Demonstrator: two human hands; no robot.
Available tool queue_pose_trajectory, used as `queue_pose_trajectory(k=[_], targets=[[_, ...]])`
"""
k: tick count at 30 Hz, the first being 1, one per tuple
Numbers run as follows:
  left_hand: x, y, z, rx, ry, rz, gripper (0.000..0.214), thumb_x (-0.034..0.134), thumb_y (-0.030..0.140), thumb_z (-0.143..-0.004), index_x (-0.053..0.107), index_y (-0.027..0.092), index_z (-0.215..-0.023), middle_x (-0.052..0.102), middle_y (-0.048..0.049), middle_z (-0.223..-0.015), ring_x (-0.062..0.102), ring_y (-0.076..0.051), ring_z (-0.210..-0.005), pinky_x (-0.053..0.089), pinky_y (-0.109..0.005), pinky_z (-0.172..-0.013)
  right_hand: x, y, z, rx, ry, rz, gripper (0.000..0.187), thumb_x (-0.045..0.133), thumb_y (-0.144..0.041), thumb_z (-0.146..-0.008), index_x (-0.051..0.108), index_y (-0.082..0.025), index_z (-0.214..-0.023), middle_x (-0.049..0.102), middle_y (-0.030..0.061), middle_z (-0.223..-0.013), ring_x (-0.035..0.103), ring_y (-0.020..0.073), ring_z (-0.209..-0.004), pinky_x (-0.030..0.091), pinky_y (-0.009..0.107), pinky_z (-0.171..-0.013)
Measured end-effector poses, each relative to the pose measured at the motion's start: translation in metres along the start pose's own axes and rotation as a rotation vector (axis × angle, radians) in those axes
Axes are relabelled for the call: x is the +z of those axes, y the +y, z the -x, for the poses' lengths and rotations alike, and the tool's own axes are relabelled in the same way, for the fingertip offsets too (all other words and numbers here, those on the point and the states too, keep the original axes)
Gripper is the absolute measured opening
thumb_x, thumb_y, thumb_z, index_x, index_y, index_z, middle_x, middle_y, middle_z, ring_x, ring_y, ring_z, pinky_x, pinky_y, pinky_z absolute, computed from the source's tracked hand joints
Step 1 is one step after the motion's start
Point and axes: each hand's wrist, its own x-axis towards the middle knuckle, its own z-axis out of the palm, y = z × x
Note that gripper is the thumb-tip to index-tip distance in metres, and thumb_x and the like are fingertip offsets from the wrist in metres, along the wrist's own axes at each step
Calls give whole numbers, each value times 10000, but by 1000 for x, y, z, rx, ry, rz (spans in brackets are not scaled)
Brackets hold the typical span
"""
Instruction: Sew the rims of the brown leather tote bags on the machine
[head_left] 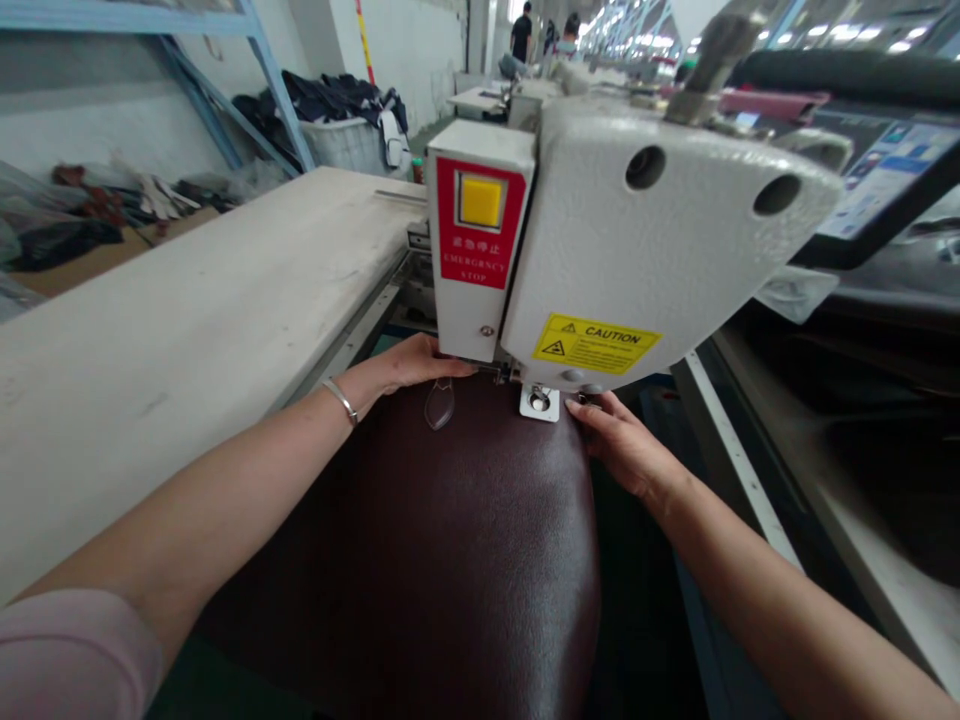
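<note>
A large dark brown leather piece (480, 520) lies beneath the head of a white sewing machine (660, 250). Its far edge reaches under the metal presser plate (539, 403), which has a round hole. My left hand (418, 362) is at the leather's far left edge, thumb stretched along it toward the machine and the other fingers mostly hidden. Just below that thumb, a small leaf-shaped tab (439, 404) lies on the leather. Right of the presser plate, my right hand (619, 435) pinches the leather's right edge, thumb on top and fingertips partly hidden by the machine.
An emergency stop box (480, 240) with a yellow button hangs close above my left hand. A pale worktop (187, 310) extends to the left. Metal rails (742, 460) run along the right, below a screen (889, 175). Two people stand far back.
</note>
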Motion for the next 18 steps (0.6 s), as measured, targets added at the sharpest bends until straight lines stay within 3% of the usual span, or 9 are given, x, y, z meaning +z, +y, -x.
queue_pose_trajectory(k=[11,18], targets=[[-6,5,0,-36,0,-12,504,825,487,-635,760,168,-1019,743,-83,-1085,653,-262,-1075,488,-406,-1014,7,-4,9,-5,28,19,588,831,-300,-640,539,-337,-1148,651,25,-1110,612,256,-1014,519,313,-661],[-7,2,0,18,-12,-43,466,785,418,-721,730,105,-1062,735,-101,-1101,631,-261,-1099,484,-378,-988,5,-2,9,-10,35,31,611,832,-315,-644,534,-343,-1177,656,23,-1098,614,261,-1008,511,319,-655]])
